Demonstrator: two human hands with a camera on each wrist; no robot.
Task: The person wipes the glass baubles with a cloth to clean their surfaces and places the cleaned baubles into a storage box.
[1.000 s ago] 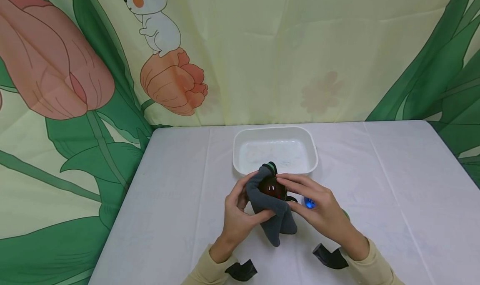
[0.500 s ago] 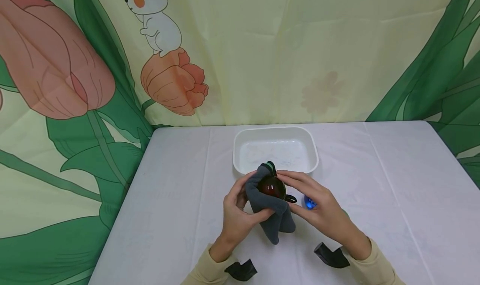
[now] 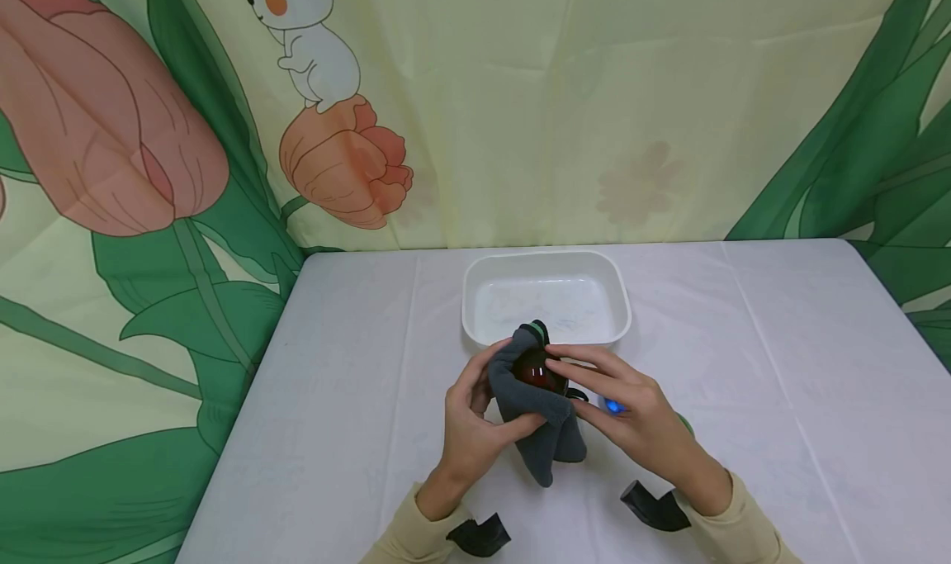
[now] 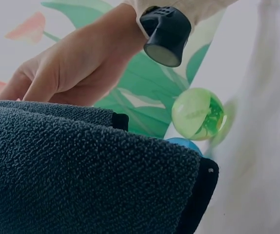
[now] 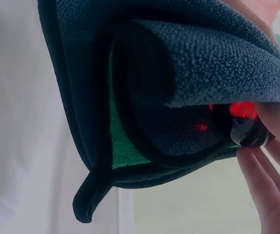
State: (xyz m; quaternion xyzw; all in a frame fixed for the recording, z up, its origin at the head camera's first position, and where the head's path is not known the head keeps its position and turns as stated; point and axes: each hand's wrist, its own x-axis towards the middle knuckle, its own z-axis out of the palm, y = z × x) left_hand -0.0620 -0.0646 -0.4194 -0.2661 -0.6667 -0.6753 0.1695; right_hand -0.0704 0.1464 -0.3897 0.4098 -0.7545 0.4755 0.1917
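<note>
Over the table, my left hand [image 3: 475, 432] grips a dark grey-blue towel [image 3: 526, 399] with black edging, thumb in front and fingers behind. The towel wraps the left and near sides of a dark red, glossy see-through ball [image 3: 537, 372]. With fingertips and thumb, my right hand [image 3: 639, 403] holds the ball's right side. In the right wrist view, red light shows through the ball [image 5: 242, 117] beneath the towel's fold, and a green layer [image 5: 123, 146] lies inside the towel. A black hanging loop [image 5: 89, 197] sticks out at one corner.
A white rectangular tray [image 3: 546, 258] stands just behind the hands. Under my right hand a blue ball [image 3: 614, 405] shows partly; the green see-through ball [image 4: 196, 114] beside it is mostly hidden in the head view. Black wrist devices [image 3: 479, 535] sit at both sleeves.
The towel and ball have risen slightly and come back down. My right hand's fingers have shifted a little over the ball. The left hand keeps its grip on the towel.
</note>
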